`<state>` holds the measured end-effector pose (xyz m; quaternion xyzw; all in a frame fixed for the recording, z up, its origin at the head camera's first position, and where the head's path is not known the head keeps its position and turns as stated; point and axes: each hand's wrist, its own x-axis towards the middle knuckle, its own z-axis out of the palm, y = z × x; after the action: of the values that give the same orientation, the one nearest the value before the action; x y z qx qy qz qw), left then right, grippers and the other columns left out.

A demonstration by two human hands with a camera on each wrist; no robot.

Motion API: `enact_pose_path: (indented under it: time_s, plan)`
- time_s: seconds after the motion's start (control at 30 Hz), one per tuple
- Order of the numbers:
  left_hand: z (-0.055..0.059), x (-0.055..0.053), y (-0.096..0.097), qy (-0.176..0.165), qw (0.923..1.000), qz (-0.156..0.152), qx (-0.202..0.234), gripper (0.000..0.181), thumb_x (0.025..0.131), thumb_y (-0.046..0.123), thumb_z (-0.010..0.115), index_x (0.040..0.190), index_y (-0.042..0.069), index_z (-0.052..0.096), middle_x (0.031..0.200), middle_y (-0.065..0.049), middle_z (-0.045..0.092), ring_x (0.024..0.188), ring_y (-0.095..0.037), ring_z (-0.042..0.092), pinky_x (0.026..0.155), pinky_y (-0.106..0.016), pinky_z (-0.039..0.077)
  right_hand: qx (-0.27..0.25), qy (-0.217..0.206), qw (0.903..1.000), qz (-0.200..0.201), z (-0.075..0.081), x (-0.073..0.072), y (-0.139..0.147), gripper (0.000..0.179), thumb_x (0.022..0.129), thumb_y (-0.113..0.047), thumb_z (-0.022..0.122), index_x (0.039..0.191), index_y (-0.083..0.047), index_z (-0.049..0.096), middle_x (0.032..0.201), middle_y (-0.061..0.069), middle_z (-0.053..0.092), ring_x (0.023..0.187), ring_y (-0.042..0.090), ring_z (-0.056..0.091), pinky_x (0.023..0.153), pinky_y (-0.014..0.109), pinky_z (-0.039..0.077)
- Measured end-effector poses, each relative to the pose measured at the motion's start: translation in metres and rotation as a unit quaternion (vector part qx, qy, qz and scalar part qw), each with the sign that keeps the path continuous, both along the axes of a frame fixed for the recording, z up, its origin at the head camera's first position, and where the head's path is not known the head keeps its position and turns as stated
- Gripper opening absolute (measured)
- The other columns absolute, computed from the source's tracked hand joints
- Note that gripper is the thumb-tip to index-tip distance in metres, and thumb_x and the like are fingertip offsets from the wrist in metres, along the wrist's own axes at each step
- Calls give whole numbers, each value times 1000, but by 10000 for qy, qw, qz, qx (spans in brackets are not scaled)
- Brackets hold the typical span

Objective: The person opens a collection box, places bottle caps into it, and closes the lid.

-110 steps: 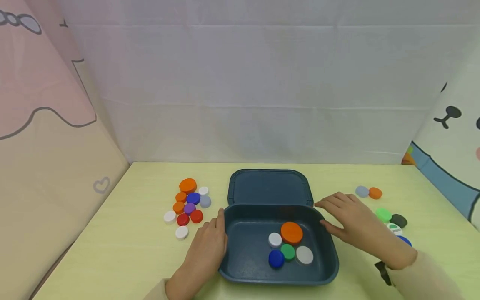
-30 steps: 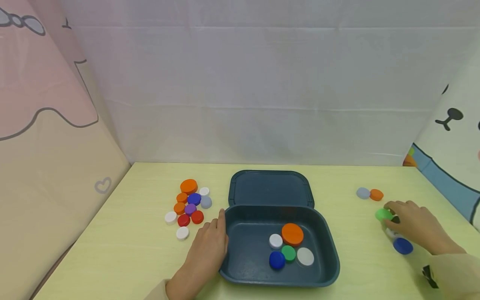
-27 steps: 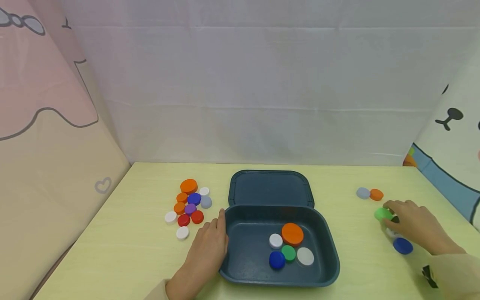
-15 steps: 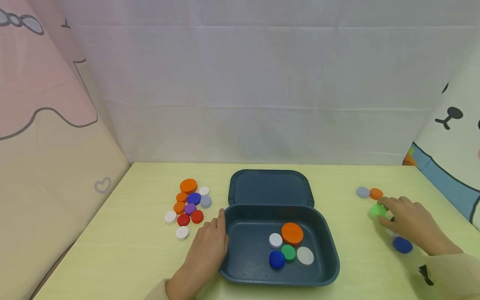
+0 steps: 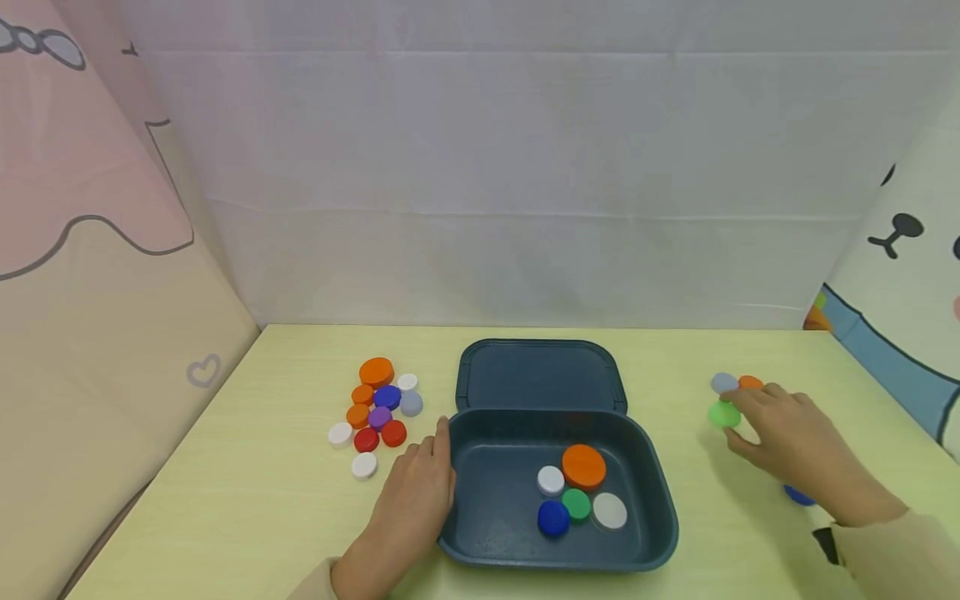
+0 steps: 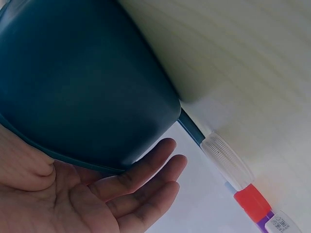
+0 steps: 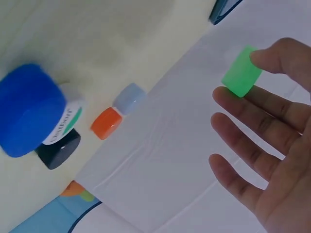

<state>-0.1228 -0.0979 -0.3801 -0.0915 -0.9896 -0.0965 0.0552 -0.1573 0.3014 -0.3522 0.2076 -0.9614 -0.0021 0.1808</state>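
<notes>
My right hand (image 5: 795,442) pinches a light green bottle cap (image 5: 723,414) between thumb and fingertips, above the right side of the table. In the right wrist view, the cap (image 7: 242,72) appears edge-on, with the other fingers spread loosely. My left hand (image 5: 411,504) lies along the left wall of a dark blue box (image 5: 495,560), its index finger extended at the rim. The left wrist view shows loosely extended fingers (image 6: 146,189) beside the box's outer wall (image 6: 92,82). Inside the box are several caps, among them an orange cap (image 5: 583,467) and a dark blue cap (image 5: 553,518).
Behind the box lies its lid (image 5: 540,371). Several mixed caps, including a purple cap (image 5: 380,418), cluster on the left. Near my right hand are a pale blue cap (image 5: 723,382), an orange cap (image 7: 106,123), a black cap (image 7: 59,149) and a blue cap (image 7: 31,110).
My right hand went from beside the box to the caps at the right, took the light green cap, and has moved it left and slightly back. My left hand stays at the box.
</notes>
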Motion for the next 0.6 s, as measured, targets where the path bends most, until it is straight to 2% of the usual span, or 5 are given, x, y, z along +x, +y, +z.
enact_pose_path:
  time_s: [0.1, 0.23, 0.5, 0.57, 0.6]
  plan:
    - [0, 0, 0, -39, 10000, 10, -2, 56, 85, 18, 61, 133, -1, 39, 102, -12, 61, 82, -23, 55, 83, -36, 49, -32, 395, 9987, 318, 2, 2, -9, 44, 57, -14, 78, 96, -3, 62, 79, 2, 62, 69, 20, 53, 57, 42, 42]
    - [0, 0, 0, -71, 10000, 11, 2, 56, 85, 18, 61, 133, -1, 39, 102, -12, 61, 83, -23, 55, 84, -36, 49, -7, 696, 9957, 607, 5, 6, -21, 42, 56, -13, 75, 95, -5, 61, 81, 1, 62, 69, 17, 50, 58, 39, 40]
    - [1, 0, 0, -93, 10000, 18, 10, 56, 85, 18, 61, 133, -1, 39, 102, -12, 61, 83, -23, 55, 84, -36, 49, 26, 970, 9900, 1029, 14, 15, -46, 43, 59, -18, 74, 98, -6, 61, 85, 2, 63, 76, 21, 55, 62, 37, 41]
    - [1, 0, 0, -98, 9999, 23, -7, 56, 85, 18, 61, 133, -1, 39, 102, -12, 61, 83, -23, 55, 84, -36, 49, 25, 1004, 9888, 1105, 16, 18, -53, 44, 58, -18, 75, 98, -6, 60, 85, 1, 63, 78, 21, 55, 63, 37, 42]
    - [1, 1, 1, -103, 9999, 29, -14, 56, 85, 18, 61, 133, -1, 39, 102, -12, 61, 83, -23, 55, 84, -36, 49, 36, 961, 9893, 1098, 17, 20, -56, 49, 52, -14, 77, 98, -7, 61, 86, 1, 63, 78, 21, 55, 65, 37, 43]
